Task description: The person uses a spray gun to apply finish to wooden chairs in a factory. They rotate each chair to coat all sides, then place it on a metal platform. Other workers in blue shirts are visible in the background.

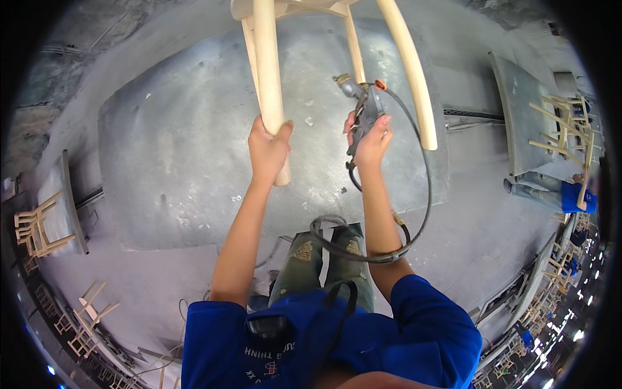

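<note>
The left hand point(267, 144) is wrapped tightly around one pale wooden chair leg point(267, 78), gripping it near its lower end, so that the chair point(337, 39) stands upside down or tilted on the grey table point(168, 142) with its legs pointing toward the person. The right hand point(370, 139) is closed around a small grey air tool point(363, 107), held just to the right of the gripped leg and between it and the curved leg point(408, 71) further right; a dark hose point(414, 214) loops from the tool down past the right forearm and back toward the body. Judging by this, the work in hand looks like steadying the chair while the tool is brought to its frame, and the tool's tip sits close to a thin rail beyond the right hand; whether it touches wood cannot be told. The next move would seem to call for a firm hold by the left hand and a careful line-up of the tool's nose. The chair is bare, unfinished light wood, smooth and rounded, with no visible stain. Far to the right of the hands, another person in blue point(573, 194) sits by a second table with similar chair frames.
</note>
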### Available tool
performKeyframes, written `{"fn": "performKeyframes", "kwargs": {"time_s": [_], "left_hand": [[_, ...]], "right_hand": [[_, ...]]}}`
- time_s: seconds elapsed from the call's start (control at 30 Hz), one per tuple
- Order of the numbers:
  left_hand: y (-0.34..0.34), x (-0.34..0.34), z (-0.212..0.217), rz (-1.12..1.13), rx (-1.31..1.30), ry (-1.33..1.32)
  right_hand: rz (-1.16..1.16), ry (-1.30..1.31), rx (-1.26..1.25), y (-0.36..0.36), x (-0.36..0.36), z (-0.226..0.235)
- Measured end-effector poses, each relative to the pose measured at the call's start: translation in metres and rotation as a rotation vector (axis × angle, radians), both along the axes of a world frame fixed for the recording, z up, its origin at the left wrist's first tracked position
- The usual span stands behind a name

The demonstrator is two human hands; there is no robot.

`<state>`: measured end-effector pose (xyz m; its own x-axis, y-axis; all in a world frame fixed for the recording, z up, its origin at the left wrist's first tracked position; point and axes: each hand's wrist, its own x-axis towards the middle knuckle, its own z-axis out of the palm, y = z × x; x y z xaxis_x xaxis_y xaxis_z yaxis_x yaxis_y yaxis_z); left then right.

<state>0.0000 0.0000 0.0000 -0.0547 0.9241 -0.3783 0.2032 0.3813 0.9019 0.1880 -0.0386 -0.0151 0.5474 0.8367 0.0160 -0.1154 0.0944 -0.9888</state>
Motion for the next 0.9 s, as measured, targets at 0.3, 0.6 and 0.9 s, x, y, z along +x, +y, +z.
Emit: {"fn": "performKeyframes", "kwargs": {"time_s": [0.3, 0.6, 0.9], "left_hand": [[-0.006, 0.002, -0.004, 0.047, 0.074, 0.011], [-0.042, 0.001, -0.019, 0.052, 0.118, 0.017], [-0.085, 0.005, -0.039, 0.105, 0.178, 0.087]], "right_hand": [[-0.317, 0.061, -0.023, -0.042, -0.013, 0.061], [-0.165, -0.311, 0.04, -0.054, 0.029, 0.111], [0.061, -0.289, 0.101, -0.042, 0.096, 0.145]]}}
